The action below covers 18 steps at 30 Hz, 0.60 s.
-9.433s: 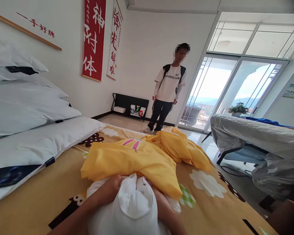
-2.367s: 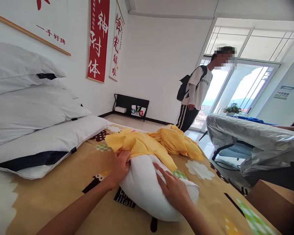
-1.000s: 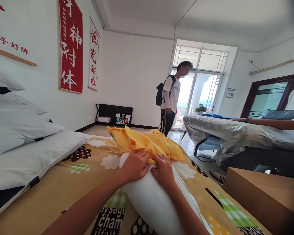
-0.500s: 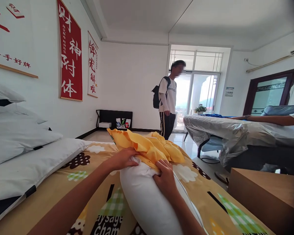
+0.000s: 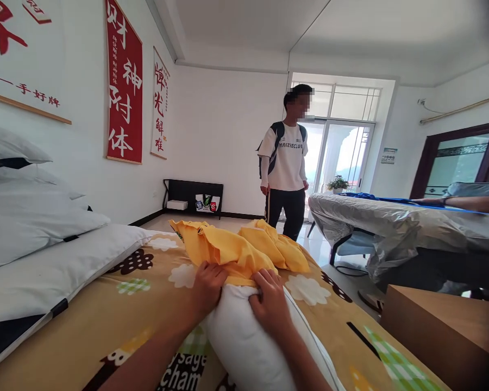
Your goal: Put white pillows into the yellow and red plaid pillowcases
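Observation:
A white pillow point(image 5: 240, 331) lies lengthwise in front of me on a patterned bed cover point(image 5: 155, 304). Over its far end bunches a yellow pillowcase point(image 5: 228, 244), its loose fabric spread beyond on the cover. My left hand point(image 5: 209, 285) is closed on the pillowcase's edge at the left side of the pillow. On the right side, my right hand point(image 5: 269, 296) grips the same edge, thumb against the white pillow. The fabric pinched inside both fists is mostly hidden.
White pillows point(image 5: 41, 217) are stacked along the left wall. A cardboard box point(image 5: 440, 320) stands at the bed's right. Beyond it, a plastic-covered table point(image 5: 350, 209) has another person's arm point(image 5: 472, 203) over it. A person with a backpack point(image 5: 289, 157) stands past the bed's far end.
My left hand has moved down and right, its fingers now curled round the pillowcase edge. The edge now lies straighter across the pillow. The standing person has turned more toward me.

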Motion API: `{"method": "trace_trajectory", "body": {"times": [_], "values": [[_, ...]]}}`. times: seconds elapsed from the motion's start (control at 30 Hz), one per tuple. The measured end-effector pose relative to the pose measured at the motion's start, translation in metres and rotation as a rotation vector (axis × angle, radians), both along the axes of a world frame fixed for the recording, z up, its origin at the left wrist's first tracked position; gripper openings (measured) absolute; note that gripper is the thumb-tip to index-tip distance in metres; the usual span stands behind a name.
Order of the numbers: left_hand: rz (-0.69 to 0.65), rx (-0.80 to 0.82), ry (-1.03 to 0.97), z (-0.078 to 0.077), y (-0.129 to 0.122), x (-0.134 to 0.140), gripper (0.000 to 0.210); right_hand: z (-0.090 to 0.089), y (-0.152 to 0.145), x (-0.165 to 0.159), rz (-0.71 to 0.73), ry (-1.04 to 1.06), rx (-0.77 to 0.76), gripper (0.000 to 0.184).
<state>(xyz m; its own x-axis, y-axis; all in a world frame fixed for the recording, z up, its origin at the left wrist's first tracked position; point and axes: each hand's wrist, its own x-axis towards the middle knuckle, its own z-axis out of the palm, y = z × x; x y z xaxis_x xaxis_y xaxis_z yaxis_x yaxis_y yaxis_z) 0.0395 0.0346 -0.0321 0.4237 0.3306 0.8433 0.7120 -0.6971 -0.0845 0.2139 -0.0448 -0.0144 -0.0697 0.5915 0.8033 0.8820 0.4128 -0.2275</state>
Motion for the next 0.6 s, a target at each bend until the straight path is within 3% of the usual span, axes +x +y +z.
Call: {"method": "trace_trajectory", "body": {"times": [0.07,0.17,0.27,0.4,0.47,0.6], "values": [[0.04,0.085,-0.144,-0.007,0.0,0.006,0.033,-0.006,-0.01,0.0,-0.023,-0.01,0.144,0.025],[0.025,0.2,-0.302,-0.003,0.0,0.015,0.033,-0.027,-0.034,0.0,-0.114,-0.125,0.446,0.042],[-0.038,0.196,-0.347,0.006,-0.001,0.017,0.027,-0.05,-0.053,-0.006,-0.259,-0.368,0.527,0.05],[-0.105,-0.027,-0.404,0.012,-0.004,0.004,0.019,-0.054,-0.051,-0.025,-0.38,-0.54,0.329,0.076],[-0.11,-0.078,-0.448,0.011,-0.004,-0.006,0.019,-0.044,-0.043,-0.037,-0.344,-0.539,0.186,0.074],[-0.097,0.04,-0.554,0.004,-0.003,-0.015,0.021,-0.02,-0.019,-0.062,-0.256,-0.543,-0.134,0.057]]}}
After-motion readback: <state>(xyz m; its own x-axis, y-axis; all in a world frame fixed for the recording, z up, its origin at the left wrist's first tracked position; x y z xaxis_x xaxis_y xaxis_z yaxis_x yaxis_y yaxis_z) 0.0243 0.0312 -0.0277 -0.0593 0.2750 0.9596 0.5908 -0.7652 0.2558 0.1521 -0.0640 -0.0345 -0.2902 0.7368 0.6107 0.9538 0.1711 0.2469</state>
